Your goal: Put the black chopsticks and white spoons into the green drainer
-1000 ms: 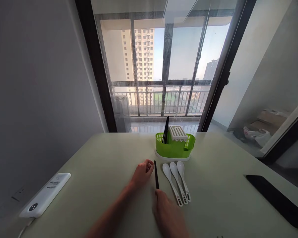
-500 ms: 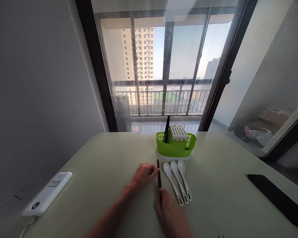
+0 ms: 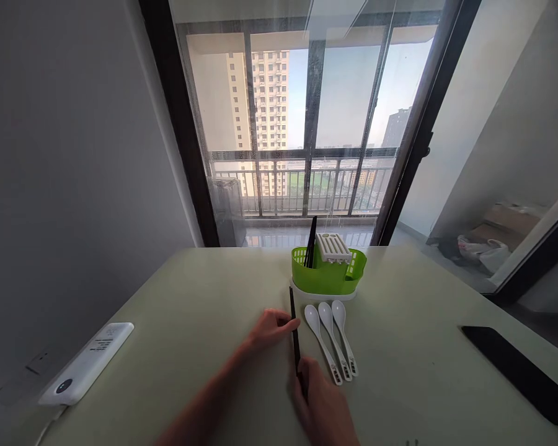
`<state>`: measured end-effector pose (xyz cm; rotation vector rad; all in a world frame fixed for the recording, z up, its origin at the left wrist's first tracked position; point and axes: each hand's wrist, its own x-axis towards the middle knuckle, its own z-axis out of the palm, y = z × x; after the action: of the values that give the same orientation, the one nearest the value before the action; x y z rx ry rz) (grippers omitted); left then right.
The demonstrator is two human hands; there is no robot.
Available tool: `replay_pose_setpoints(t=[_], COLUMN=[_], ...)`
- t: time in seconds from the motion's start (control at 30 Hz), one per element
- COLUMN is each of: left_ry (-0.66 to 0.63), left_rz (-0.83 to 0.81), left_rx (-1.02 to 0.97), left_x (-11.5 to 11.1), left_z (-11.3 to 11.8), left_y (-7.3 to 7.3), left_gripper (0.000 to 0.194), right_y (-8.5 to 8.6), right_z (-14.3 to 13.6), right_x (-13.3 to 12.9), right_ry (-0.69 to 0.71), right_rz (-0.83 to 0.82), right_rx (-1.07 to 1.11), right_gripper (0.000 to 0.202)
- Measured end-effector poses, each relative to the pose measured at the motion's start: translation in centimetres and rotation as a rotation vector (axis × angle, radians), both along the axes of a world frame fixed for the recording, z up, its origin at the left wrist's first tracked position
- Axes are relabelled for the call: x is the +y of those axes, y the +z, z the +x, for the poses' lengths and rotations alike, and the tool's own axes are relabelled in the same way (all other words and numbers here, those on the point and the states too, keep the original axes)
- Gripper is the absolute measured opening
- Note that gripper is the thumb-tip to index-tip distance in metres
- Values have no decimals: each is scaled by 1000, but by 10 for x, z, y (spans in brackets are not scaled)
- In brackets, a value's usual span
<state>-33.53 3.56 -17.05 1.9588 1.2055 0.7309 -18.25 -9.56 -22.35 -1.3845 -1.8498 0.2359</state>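
Black chopsticks (image 3: 296, 347) point away from me above the table, close together; I cannot tell how many there are. My left hand (image 3: 273, 326) pinches them near the middle between thumb and fingers. Around their near end my right hand (image 3: 317, 396) is closed. Just right of the chopsticks lie three white spoons (image 3: 326, 337), side by side with bowls facing away and printed handles toward me. Behind the spoons stands a green cutlery holder (image 3: 323, 280) on a white base, with more black chopsticks (image 3: 310, 243) upright in its left compartment and a white slotted piece on top.
A white device (image 3: 90, 362) with a cable lies at the table's left edge. On the right is a flat black object (image 3: 516, 371). The pale table (image 3: 204, 291) reaches to a glass sliding door. Bags and a box (image 3: 493, 248) sit on the floor beyond.
Both hands now grip the chopsticks, whose far tips have moved forward and slightly left. My left thumb has come across them. The spoons and holder have stayed put.
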Motion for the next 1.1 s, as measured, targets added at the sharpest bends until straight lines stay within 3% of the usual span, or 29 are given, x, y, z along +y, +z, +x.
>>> replay_pose_setpoints(t=[0.2, 0.37, 0.53, 0.87, 1.1], left_ry=[35, 62, 50, 27, 28], left_rz=[-87, -133, -166, -205, -218], left_rx=[-183, -302, -387, -469, -494], left_x=[-1, -1, -3, -6, -4], left_z=[-1, -2, -2, -2, -3], left_y=[11, 12, 17, 18, 16], left_gripper=[56, 59, 59, 57, 58], right_y=[10, 18, 25, 18, 18], right_z=[5, 12, 13, 13, 15], right_x=[-3, -2, -3, -1, -4], right_ry=[21, 108, 130, 80, 105], right_rz=[-184, -310, -276, -191, -294], right_rx=[308, 365, 342, 335, 375], right_gripper=[40, 45, 45, 49, 50])
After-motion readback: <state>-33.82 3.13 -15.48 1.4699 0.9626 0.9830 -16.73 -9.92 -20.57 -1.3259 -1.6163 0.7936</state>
